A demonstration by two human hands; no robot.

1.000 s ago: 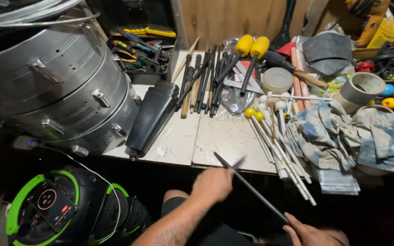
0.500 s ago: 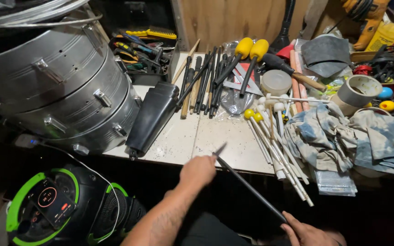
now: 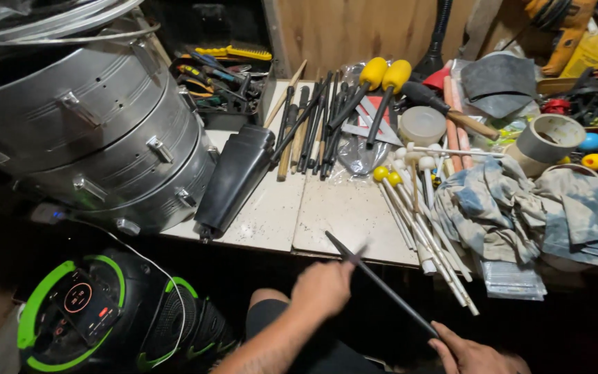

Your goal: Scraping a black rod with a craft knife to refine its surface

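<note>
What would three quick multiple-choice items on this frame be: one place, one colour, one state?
1. Where does the black cowbell lie?
A. right of the metal drum shell
B. on the grey cloth
C. on the speaker

2. What colour are the two big mallet heads?
A. red
B. yellow
C. white

3. What does the right hand do?
A. rests open
B. grips the dark rod
C. holds tape

Answers: A, it lies beside the shell; B, both heads are yellow; B, fingers close on the rod's near end, the left hand farther up.

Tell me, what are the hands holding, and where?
A thin dark stick: right hand holds its near end, left hand is blurred near its far end.
</note>
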